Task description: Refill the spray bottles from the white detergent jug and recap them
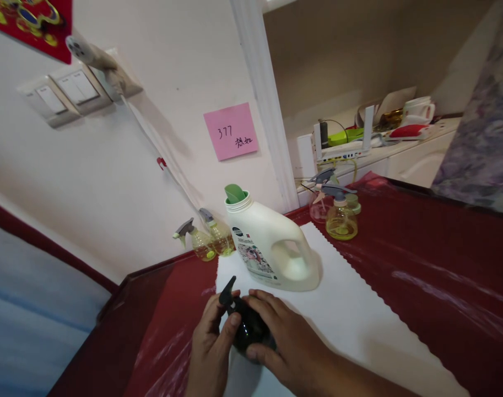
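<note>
A dark, glossy pump bottle (250, 326) with a black nozzle stands on a white sheet (342, 317) close in front of me. My left hand (212, 339) pinches it at the collar just below the pump head, thumb in front. Around the bottle's body my right hand (290, 336) is wrapped from the right side. Right behind them stands a cream laundry detergent jug (261, 237) with its handle to the right; its threaded mouth is uncapped, and a green spout (234, 193) shows inside. The underside of the pump bottle is partly hidden by my fingers.
Spray bottles with yellowish liquid (201, 242) stand left of the jug by the wall. More spray bottles (342, 223) stand at the right, near a white router (346, 149). The table (168, 314) has a dark red cover. A cable (152, 146) runs down the wall.
</note>
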Tool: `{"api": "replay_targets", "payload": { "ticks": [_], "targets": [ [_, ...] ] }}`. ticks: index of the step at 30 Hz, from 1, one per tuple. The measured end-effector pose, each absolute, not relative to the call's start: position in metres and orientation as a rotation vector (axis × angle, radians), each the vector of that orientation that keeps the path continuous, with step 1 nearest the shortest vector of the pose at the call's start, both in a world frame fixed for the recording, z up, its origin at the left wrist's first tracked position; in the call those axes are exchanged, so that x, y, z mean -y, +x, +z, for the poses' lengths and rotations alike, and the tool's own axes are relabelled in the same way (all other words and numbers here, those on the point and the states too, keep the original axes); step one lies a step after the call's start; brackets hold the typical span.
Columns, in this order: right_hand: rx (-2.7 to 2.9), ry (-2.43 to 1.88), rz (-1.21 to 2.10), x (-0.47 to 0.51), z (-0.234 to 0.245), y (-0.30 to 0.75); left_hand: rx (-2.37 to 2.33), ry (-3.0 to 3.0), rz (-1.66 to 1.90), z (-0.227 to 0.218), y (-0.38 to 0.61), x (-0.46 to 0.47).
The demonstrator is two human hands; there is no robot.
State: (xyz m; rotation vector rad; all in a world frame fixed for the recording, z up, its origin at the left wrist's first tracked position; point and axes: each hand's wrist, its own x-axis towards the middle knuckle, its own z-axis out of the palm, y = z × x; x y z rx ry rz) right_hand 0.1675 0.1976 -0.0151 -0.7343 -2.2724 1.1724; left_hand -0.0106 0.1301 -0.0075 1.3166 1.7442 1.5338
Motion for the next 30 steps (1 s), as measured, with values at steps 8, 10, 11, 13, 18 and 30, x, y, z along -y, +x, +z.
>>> {"api": "replay_targets", "payload": {
  "ticks": [8,10,11,13,18,30],
  "targets": [
    [2.276,-0.746,1.188,-0.198,-0.014,0.169,-1.780,1.311,1.526,-0.006,-0.009,-0.131],
    [2.273,-0.748,1.200,-0.198,-0.015,0.169,-1.805,1.373,1.520,-0.007,-0.009,-0.129],
    [2.269,-0.741,1.202,-0.198,-0.015,0.169,-1.813,1.414,1.518,-0.008,-0.009,-0.128],
    [2.258,-0.728,1.202,-0.198,-0.016,0.169,-1.815,1.510,1.524,-0.007,-0.009,-0.127],
    [2.246,-0.733,1.193,-0.198,-0.017,0.169,-1.837,1.746,1.523,-0.001,-0.007,-0.127],
    [2.284,-0.747,1.162,-0.197,-0.016,0.168,-1.892,1.911,1.354,0.007,-0.008,-0.125]
  ]
}}
